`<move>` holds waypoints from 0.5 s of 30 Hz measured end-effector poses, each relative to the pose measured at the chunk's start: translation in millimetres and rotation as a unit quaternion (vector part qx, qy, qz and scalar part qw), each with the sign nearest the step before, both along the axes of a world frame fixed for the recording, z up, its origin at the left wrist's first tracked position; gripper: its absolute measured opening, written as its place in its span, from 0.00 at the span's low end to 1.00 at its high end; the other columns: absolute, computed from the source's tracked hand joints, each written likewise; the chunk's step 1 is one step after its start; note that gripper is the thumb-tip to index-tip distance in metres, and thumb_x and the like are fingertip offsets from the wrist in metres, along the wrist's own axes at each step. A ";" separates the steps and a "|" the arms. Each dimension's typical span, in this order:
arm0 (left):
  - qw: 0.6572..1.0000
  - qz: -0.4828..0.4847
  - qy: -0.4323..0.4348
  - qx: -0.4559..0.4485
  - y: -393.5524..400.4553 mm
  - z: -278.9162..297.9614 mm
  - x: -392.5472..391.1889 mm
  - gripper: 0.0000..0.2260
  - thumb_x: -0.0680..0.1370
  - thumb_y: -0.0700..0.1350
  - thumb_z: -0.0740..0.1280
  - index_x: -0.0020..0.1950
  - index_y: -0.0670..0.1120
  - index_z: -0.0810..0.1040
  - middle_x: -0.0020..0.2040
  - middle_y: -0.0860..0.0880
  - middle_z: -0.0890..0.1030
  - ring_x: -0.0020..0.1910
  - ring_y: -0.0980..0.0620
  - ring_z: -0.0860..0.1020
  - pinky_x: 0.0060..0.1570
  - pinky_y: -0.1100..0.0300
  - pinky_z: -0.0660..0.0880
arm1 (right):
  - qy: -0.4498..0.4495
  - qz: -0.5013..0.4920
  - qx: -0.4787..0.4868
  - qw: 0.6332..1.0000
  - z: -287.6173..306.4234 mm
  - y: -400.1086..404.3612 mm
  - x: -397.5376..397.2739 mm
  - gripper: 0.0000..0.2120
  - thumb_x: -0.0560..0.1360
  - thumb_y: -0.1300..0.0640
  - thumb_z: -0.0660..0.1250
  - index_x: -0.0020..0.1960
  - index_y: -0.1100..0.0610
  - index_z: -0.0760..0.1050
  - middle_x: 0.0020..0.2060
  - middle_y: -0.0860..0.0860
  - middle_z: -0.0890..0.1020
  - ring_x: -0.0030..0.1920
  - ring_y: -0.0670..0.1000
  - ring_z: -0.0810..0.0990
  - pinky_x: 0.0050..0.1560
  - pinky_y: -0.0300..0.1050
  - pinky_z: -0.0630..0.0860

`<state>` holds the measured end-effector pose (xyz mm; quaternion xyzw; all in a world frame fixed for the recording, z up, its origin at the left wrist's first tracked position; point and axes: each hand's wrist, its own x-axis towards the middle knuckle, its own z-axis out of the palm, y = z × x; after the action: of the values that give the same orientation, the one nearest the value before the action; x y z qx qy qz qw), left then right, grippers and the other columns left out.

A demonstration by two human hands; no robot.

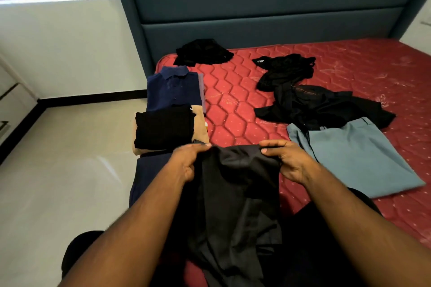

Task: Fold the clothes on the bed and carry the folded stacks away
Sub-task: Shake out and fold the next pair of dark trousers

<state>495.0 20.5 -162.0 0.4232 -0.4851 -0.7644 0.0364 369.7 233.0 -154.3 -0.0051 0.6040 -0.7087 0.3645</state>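
Fabric of a dark garment (235, 193) hangs from both hands over the near edge of the red quilted mattress (245, 91). The left hand (186, 161) pinches its upper edge on one side, and the right hand (288, 161) pinches the same edge on the other, both forearms reaching forward from the bottom of the view with the cloth stretched between them. Its lower part bunches in loose folds near the person's lap.

Along the left edge of the mattress lie folded pieces: a black one (164, 129) on top of a tan one (200, 123), and beyond them a navy collared shirt (173, 88). To the right lies a flat grey-blue garment (356, 156), touching a heap of black clothes (321, 107). Further back sit another black garment (284, 70) with a small white label, too small to read, and a black bundle (203, 51) near the teal padded headboard (256, 7). Pale floor (58, 170) lies to the left.
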 end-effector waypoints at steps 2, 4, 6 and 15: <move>0.999 -0.011 0.035 -0.020 -11.9 33.8 -2.2 0.05 0.75 0.36 0.70 0.50 0.37 0.82 0.36 0.42 0.83 0.31 0.48 0.82 0.30 0.58 0.81 | -0.020 0.048 0.005 0.999 13.4 3.0 -7.8 0.12 0.74 0.74 0.62 0.51 0.63 0.80 0.37 0.55 0.85 0.34 0.48 0.84 0.36 0.38 0.81; 0.997 -0.023 0.066 -0.044 -24.0 63.3 -5.1 0.02 0.75 0.35 0.70 0.46 0.39 0.82 0.34 0.44 0.83 0.31 0.49 0.82 0.32 0.58 0.81 | -0.054 0.128 0.020 0.990 28.2 3.3 -13.6 0.12 0.76 0.71 0.61 0.52 0.61 0.81 0.43 0.55 0.85 0.39 0.48 0.85 0.38 0.39 0.81; 0.994 -0.041 0.086 -0.058 -31.1 88.7 -5.7 0.01 0.75 0.36 0.70 0.45 0.40 0.81 0.36 0.44 0.82 0.36 0.49 0.81 0.39 0.57 0.81 | -0.047 0.156 0.018 0.986 43.6 0.4 -20.1 0.14 0.77 0.71 0.60 0.52 0.60 0.81 0.44 0.55 0.85 0.40 0.49 0.85 0.38 0.40 0.81; 0.980 -0.070 0.163 -0.088 -40.7 214.4 -21.1 0.11 0.80 0.42 0.63 0.42 0.39 0.79 0.32 0.43 0.82 0.31 0.47 0.81 0.41 0.55 0.77 | 0.184 -0.011 -0.059 0.981 193.5 -28.2 -58.4 0.10 0.76 0.67 0.65 0.49 0.53 0.79 0.34 0.49 0.82 0.34 0.46 0.79 0.30 0.37 0.78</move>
<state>473.9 -20.2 52.4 0.2529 -0.5661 -0.7783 0.0989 311.3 204.8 39.1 -0.1502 0.6176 -0.7341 0.2389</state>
